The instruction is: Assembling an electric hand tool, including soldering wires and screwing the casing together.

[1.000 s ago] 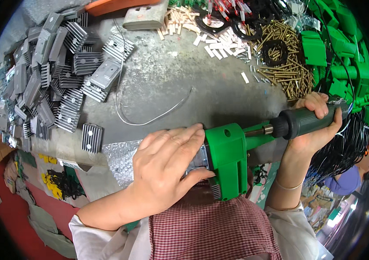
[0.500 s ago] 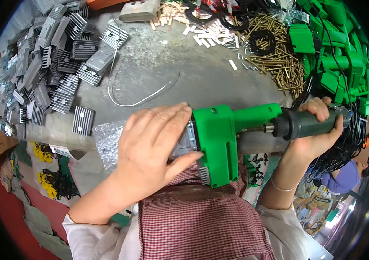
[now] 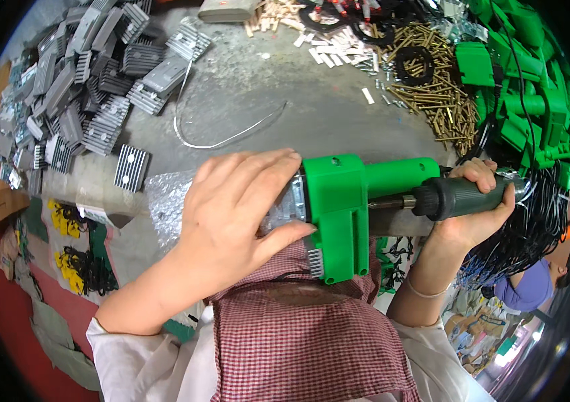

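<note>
- I have the green housing in front of me at the near edge of the desk, above the checked apron, with its grip pointing right.
- My left hand lies over the housing's shiny left end; the fingers are closed on it, thumb nearest the apron.
- Bubble wrap sticks out to the left of that hand.
- My right hand has its fingers clamped around a dark electric screwdriver.
- The driver's bit points left at the housing's side, just below the grip; I cannot tell whether the tip touches.
- Beyond my hands, a bent wire lies on the desk.
- On the left I see a heap of grey finned blocks.
- To the far right are brass screws, more green plastic parts and a bundle of black cables.
</note>
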